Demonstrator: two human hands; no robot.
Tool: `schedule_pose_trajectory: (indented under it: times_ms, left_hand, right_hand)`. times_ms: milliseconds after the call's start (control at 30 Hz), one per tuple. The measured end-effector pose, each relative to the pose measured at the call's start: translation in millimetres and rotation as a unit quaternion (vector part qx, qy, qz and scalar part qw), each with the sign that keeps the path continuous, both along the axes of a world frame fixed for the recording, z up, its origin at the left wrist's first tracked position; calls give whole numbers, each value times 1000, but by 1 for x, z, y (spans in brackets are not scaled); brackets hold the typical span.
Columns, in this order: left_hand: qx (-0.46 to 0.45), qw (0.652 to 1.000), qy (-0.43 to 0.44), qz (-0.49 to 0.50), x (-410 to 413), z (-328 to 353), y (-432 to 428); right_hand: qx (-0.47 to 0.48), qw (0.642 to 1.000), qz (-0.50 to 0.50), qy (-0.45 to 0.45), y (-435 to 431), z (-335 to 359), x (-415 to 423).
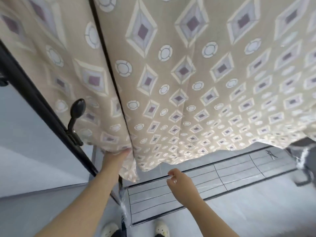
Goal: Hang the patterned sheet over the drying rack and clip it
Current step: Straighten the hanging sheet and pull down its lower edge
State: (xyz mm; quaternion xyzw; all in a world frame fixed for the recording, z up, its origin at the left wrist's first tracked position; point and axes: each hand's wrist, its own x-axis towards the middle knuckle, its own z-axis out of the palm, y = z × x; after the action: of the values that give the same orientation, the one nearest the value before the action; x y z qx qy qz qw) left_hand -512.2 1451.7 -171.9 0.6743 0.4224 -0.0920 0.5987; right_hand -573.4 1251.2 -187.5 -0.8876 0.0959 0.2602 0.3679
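Left hand (118,156) clutches the patterned sheet (188,82) at its bottom hem, beside a post of the drying rack (42,106). Right hand (180,181) hovers just below the hem, loosely curled, holding nothing.

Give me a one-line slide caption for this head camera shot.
Left hand holds the lower edge of the patterned sheet beside the rack bar; right hand hovers, fingers curled, below the hem.

There is one patterned sheet (188,74) and one black drying rack (34,100). Two hands show, a left hand (118,155) and a right hand (181,182). Two pale shoes are at the near edge, a left shoe (109,229) and a right shoe (161,227). One black knob (77,108) is on the left.
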Motion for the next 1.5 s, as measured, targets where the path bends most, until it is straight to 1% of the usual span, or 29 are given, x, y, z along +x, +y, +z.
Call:
schedule_pose_trajectory:
  times_ms: [100,167,300,400,467,500,600,667,733,767,833,867,900,933,1000,1100,1167,1233,1300,1333,1367,1433,1467,1500]
  left_hand:
    - [6,998,-47,-31,-5,14,-2]
    - [34,996,-61,-50,-16,21,2]
    - [158,979,-34,-121,-41,32,18]
    - [187,968,-29,-166,-56,32,26]
    - [206,962,-14,-176,-64,28,31]
    - [189,968,-11,-166,-67,25,33]
    - [51,992,-25,-111,-76,23,37]
    - [19,993,-33,-109,-80,23,38]
    - [7,994,-44,-100,-81,26,36]
    - [-9,993,-59,-98,-82,28,34]
    - [-52,988,-95,-108,-84,33,32]
    - [-60,985,-110,-122,-86,36,32]
    - [-55,981,-122,-138,-86,36,35]
    - [-38,979,-128,-153,-86,36,37]
    - [37,978,-110,-171,-85,35,39]
    - [154,976,-69,-139,-80,36,46]
    - [194,968,-63,-147,-80,37,51]
    - [206,962,-51,-173,-80,38,51]
    - [192,959,-41,-204,-80,39,45]
    - [170,962,-51,-209,-81,41,40]
    - [126,968,-76,-201,-82,44,32]
    - [17,979,-146,-143,-80,52,23]
    - [-12,979,-177,-104,-78,54,22]
    - [-16,977,-196,-77,-75,54,22]
  right_hand:
    - [27,1000,2,5,-3,4,7]
    - [47,999,3,0,-1,10,15]
    - [76,997,9,-16,12,23,30]
    - [80,996,36,-23,28,30,35]
    - [70,996,58,-28,36,34,35]
    - [65,995,64,-32,39,35,34]
    - [35,997,55,-52,47,40,30]
    - [-29,992,51,-109,56,48,25]
    - [-63,983,32,-167,69,58,24]
    - [-60,979,12,-192,75,63,26]
    - [-23,972,-43,-228,81,70,36]
    - [7,967,-57,-247,81,72,42]
    - [35,962,-47,-267,81,73,47]
    - [47,957,-19,-285,79,73,49]
    - [57,948,11,-314,72,69,52]
    - [50,944,-18,-325,56,70,61]
    - [33,944,-48,-326,41,73,69]
    - [23,942,-61,-328,23,76,78]
    - [12,938,-73,-338,8,80,84]
    - [6,937,-79,-339,1,82,87]
    - [-1,937,-85,-339,-7,83,87]
    - [-13,937,-69,-342,-16,84,86]
    - [-19,937,-49,-346,-17,84,84]
    - [-24,937,-32,-347,-16,84,81]
